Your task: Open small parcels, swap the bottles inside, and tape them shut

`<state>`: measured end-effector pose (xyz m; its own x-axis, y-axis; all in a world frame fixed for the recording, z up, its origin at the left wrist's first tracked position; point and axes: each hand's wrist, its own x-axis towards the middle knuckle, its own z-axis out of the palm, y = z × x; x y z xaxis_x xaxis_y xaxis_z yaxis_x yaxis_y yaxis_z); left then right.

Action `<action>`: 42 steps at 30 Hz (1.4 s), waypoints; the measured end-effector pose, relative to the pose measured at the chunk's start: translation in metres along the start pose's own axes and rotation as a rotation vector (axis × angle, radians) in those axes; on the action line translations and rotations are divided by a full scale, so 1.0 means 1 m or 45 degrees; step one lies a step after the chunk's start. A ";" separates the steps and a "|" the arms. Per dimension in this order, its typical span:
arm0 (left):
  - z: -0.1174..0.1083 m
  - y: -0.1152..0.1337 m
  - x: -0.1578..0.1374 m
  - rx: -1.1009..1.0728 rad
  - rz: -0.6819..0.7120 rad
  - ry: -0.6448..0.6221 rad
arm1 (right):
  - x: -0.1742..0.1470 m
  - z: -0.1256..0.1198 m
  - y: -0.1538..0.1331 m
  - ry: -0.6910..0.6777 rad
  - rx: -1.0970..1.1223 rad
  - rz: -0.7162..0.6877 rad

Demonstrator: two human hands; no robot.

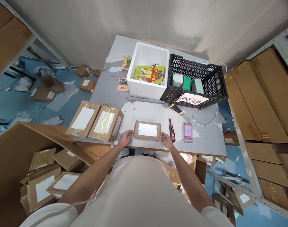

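Note:
A small flat cardboard box (136, 136) with a white label on top lies in front of me near the table's front edge. My left hand (125, 138) has its fingers closed at the box's left end. At the right end, my right hand (167, 140) grips it with bent fingers. Just right of that hand lies a red and black box cutter (171, 130). Farther up is a yellow and black cutter (175, 108). A blurred pink and purple item (188, 132) lies to the right.
Two taped cardboard boxes (105, 123) stand at the table's left. Behind are a white foam box (147, 90) holding books and a black crate (207, 71) with small green boxes. A large carton (6, 138) full of parcels sits lower left. Shelves with cartons (243, 101) stand right.

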<state>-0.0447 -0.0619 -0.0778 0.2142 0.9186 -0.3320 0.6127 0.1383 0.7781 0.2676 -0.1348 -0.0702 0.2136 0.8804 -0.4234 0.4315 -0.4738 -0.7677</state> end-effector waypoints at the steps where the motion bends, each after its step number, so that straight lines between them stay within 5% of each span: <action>1: 0.001 -0.004 -0.002 -0.009 -0.004 -0.015 | -0.002 0.000 0.003 -0.013 -0.007 0.003; 8: 0.013 -0.012 -0.003 -0.060 0.008 -0.089 | -0.005 0.010 -0.002 -0.260 -0.156 -0.100; 12: 0.015 -0.002 -0.006 -0.088 0.049 -0.102 | -0.005 0.013 -0.018 -0.238 -0.146 -0.170; 21: -0.006 0.046 -0.020 0.122 0.122 0.096 | -0.012 -0.027 -0.053 -0.232 -0.266 -0.260; 30: -0.004 0.067 0.002 0.268 -0.125 0.182 | 0.010 -0.019 -0.060 -0.128 -0.471 0.012; 37: 0.000 0.067 -0.001 0.198 -0.202 0.167 | 0.027 -0.050 -0.014 0.320 -0.757 0.426; 42: 0.006 0.068 -0.022 0.296 0.071 0.414 | 0.037 -0.059 -0.010 0.243 -0.707 0.352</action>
<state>-0.0031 -0.0747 -0.0210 0.0233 0.9967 -0.0777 0.7709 0.0316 0.6362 0.3231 -0.0968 -0.0495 0.5120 0.7392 -0.4376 0.7162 -0.6486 -0.2577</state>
